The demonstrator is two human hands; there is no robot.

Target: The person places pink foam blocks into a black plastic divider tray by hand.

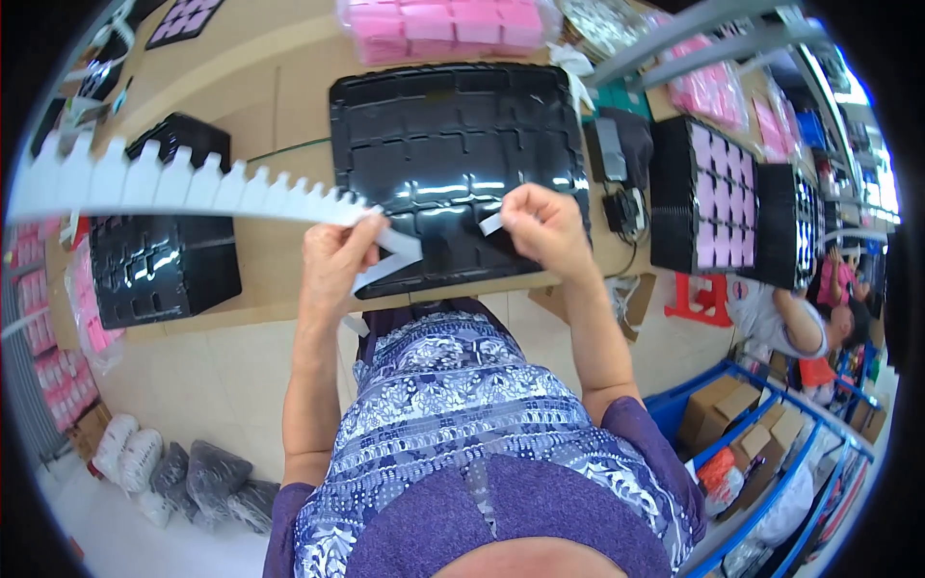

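Note:
My left hand (335, 258) pinches a long white strip (164, 191) with a row of square-cut tabs along one edge. The strip stretches far out to the left, and its other end folds over just right of the fingers. Between the closed thumb and fingers of my right hand (545, 229) is a small white piece (491, 224), apart from the strip. Both hands hover over the near part of a black plastic tray (453, 144). Its shiny moulded surface has raised compartment outlines and lies on the brown worktable (279, 96).
Stacked black trays (169, 270) stand at the left. Trays with pink pieces (723, 197) stand at the right, near a black adapter (626, 212) with a cable. Bagged pink blocks (448, 29) lie behind. A blue rack (771, 385) with boxes and another person (805, 323) are at right.

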